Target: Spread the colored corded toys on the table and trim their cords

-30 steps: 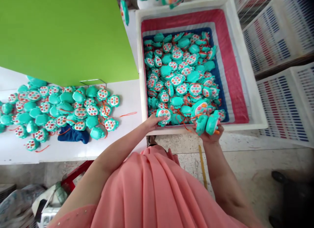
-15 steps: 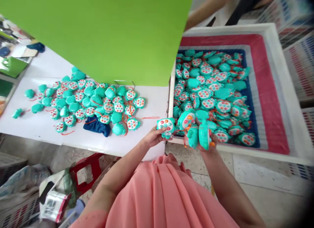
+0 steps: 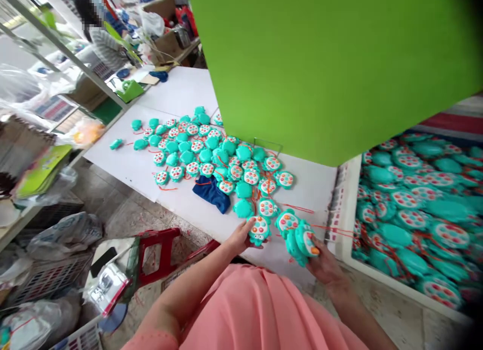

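Note:
My left hand (image 3: 241, 238) holds one teal toy (image 3: 259, 230) by its side, its white face with red and orange buttons and two eyes turned up. In my right hand (image 3: 325, 263) is a bunch of several teal toys (image 3: 298, 238), pressed together above the table's front edge, with orange cords hanging about them. Many like toys, some button side up and some teal back up, lie spread on the white table (image 3: 313, 184) beyond my hands. A dark blue cloth (image 3: 212, 193) lies at the near side of that spread.
A large green panel (image 3: 320, 68) stands over the table's far side. At the right a white-rimmed bin (image 3: 349, 229) is heaped with the same toys. Below left are a red stool (image 3: 160, 257) and bagged crates. A person in a striped top (image 3: 107, 48) is at the far left.
The view has swung left, so the table, panel and bin appear further right. My right hand, with its bunch of toys, has moved from the bin's edge to over the table's edge.

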Tool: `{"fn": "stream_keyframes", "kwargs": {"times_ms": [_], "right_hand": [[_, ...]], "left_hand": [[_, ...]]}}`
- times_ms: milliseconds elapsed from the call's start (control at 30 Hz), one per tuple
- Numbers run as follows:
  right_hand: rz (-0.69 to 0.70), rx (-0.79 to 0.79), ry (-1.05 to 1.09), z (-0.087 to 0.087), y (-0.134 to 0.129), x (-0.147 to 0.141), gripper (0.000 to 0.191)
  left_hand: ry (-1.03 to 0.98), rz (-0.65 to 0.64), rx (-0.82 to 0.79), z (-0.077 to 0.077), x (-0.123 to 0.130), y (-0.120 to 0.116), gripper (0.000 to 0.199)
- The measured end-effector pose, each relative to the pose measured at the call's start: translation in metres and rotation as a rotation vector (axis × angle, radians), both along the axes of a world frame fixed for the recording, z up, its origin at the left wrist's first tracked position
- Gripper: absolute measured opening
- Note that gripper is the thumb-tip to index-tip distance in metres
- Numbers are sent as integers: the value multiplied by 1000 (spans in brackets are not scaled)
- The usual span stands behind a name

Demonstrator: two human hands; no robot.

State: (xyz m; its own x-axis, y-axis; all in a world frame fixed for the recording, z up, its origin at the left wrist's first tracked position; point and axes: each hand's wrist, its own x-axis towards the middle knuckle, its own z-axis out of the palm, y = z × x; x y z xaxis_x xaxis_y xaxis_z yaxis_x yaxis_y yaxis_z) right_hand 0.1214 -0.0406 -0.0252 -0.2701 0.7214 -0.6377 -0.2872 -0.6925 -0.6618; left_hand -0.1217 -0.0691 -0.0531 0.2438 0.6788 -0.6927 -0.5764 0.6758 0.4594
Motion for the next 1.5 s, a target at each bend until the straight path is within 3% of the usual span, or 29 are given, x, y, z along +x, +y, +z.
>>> {"fn": "stream_keyframes", "kwargs": {"times_ms": [67,133,267,333,433,567,667,767,833,933,1000,1100,1300,1400,1500], "right_hand": [[0,-78,20,-6,5,-34,33],[20,-101,6,-6,21,-71,30],[5,64,100,13,71,-138,38],[-83,159,133,21,89,-152,45],[-142,209,-5,19,85,-144,51],[-5,66,-152,-7,33,-114,47],[77,-53,-196,-24,-10,-98,45],[84,-110,-224,-34,-37,-90,45],[51,-129,-222,-38,-45,-86,43],[-2,-144,-216,-39,-50,-81,37],[-24,-145,-227,-38,-50,-79,31],[-45,-140,-255,-35,-52,-77,25],[-44,-150,-293,-26,-61,-74,22],[-8,-133,-295,-21,-62,-72,22],[73,-78,-287,-18,-48,-84,25]], "left_hand": [[56,39,-57,-4,-23,0,55],[91,103,-40,2,-46,13,54],[112,283,271,34,-104,53,53],[263,304,423,41,-133,63,57],[740,136,427,26,-163,56,62],[1232,-140,355,-20,-171,37,71],[1516,-413,274,-46,-165,39,92],[1617,-597,205,-60,-161,48,102],[1687,-650,197,-66,-163,51,89],[1777,-684,275,-66,-176,52,53],[1790,-711,324,-61,-191,51,37],[1800,-729,330,-50,-216,51,33],[1833,-809,388,-23,-241,25,71],[1713,-1003,582,11,-237,8,59],[1370,-1100,705,73,-204,15,35]]}}
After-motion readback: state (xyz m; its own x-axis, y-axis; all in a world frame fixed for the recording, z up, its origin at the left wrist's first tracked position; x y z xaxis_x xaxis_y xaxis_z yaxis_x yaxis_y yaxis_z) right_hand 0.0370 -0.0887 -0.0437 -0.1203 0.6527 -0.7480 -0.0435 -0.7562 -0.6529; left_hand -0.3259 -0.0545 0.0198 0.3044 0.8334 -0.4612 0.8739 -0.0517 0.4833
